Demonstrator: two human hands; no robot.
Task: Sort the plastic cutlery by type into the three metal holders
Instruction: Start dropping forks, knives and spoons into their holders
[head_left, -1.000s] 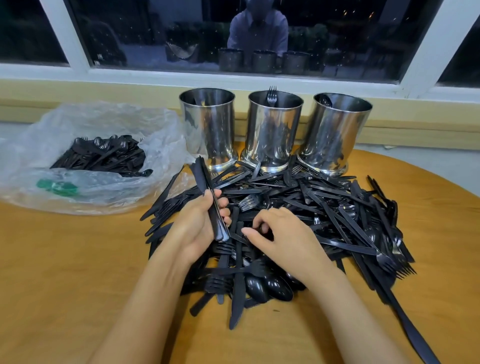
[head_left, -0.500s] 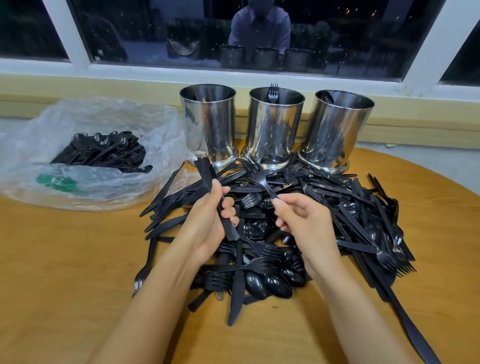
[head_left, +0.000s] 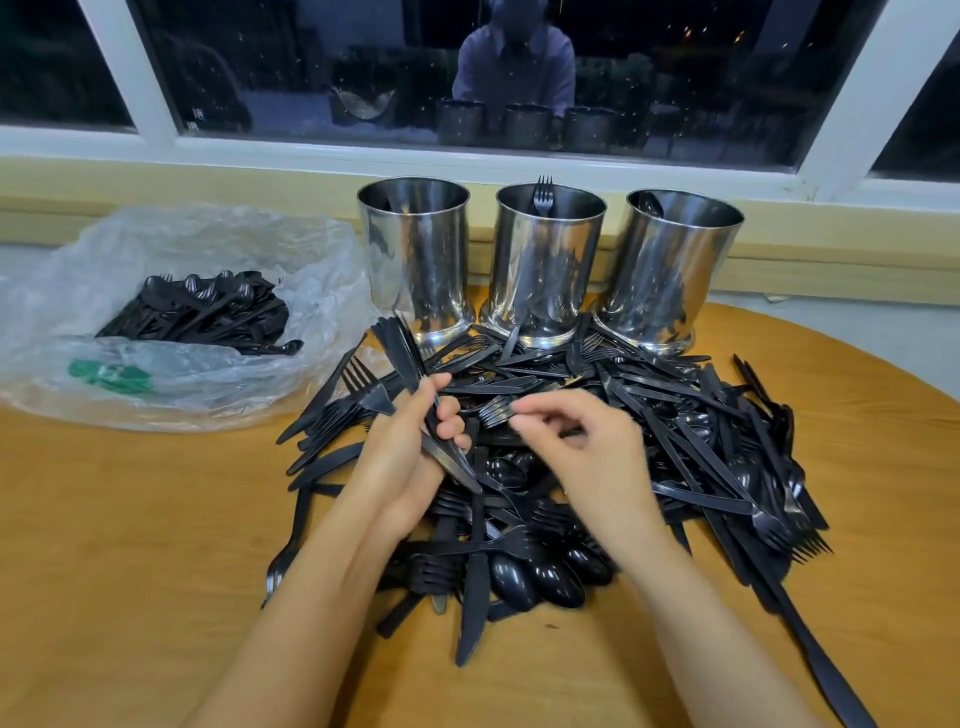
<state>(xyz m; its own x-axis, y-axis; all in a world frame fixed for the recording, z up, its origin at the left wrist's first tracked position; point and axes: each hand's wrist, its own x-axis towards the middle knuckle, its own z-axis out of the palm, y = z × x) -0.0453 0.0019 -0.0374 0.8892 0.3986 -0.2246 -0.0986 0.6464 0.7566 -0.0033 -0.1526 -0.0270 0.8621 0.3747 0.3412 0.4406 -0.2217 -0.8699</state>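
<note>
Round wooden desk (head_left: 130, 571) carries a heap of black plastic cutlery (head_left: 675, 415), where the left hand (head_left: 400, 457) grips a bundle of black plastic knives (head_left: 402, 353); the blurred right hand (head_left: 587, 457) curls over the heap, grip unclear. Three shiny metal holders (head_left: 545, 270) stand behind.

I can read no text, number or brand anywhere in my head view. The clear plastic bag (head_left: 171, 270) carries a green printed patch (head_left: 110, 375), but I see only a blurred shape there, no letters. Two small pale marks on the window glass (head_left: 196, 118) are too tiny for me to make out.
</note>
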